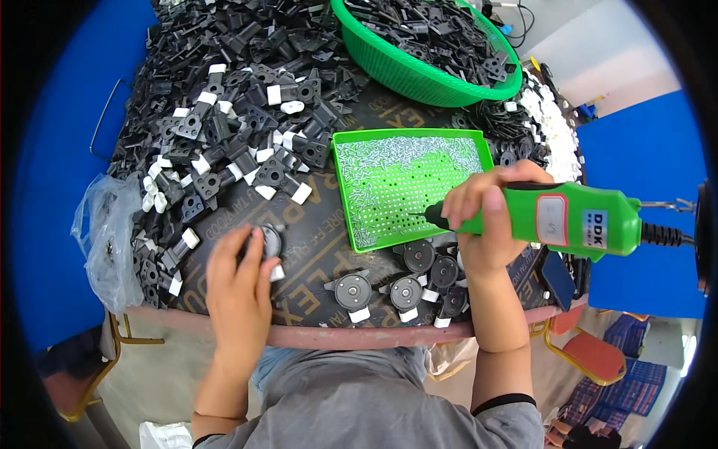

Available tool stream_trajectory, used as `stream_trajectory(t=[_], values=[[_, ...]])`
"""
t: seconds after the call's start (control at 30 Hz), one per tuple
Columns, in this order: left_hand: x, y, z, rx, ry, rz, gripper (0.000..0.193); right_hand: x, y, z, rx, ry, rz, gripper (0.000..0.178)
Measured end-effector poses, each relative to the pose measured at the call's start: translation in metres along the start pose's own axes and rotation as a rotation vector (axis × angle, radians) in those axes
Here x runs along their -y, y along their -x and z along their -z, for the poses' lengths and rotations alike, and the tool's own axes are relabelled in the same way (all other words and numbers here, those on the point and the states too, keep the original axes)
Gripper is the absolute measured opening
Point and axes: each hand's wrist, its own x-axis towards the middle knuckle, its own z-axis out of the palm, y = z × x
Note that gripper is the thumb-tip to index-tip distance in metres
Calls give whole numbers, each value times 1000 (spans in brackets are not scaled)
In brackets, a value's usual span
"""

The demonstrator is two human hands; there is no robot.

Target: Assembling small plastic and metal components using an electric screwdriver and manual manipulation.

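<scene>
Hands work at the near edge of a round, dark worktop [314,247] crowded with small plastic parts. The left hand [238,288] lies palm down near that edge, its fingers curled over a round black disc part [271,241] with a white clip at its side, pressing it to the surface. The right hand [486,224] is clenched around a green electric screwdriver [568,218], held level with its bit pointing left over the lower right corner of a shallow green perforated tray [407,187]. The tray sits near the middle of the worktop and carries a scatter of small silver screws [404,153], thickest along its far side. A black coiled cable [662,235] runs off the tool's rear toward the right.

Just below the tray, along the near edge, sits a cluster of assembled black discs with white clips [407,288], close together and partly under the right wrist. A big heap of loose black brackets and white clips [224,127] covers the left and far part of the worktop. At the far edge stands a round green basket [426,75] filled with more black parts. A crumpled clear plastic bag [112,239] hangs at the left edge.
</scene>
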Motion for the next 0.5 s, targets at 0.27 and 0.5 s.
stream_trajectory(t=[0.27, 0.5], values=[[-33, 21, -14, 100, 321, -82, 48, -7, 2, 0, 2, 15, -43, 24], [-42, 19, -21, 164, 510, -44, 53, 4, -1, 0, 13, 43, -21, 24]])
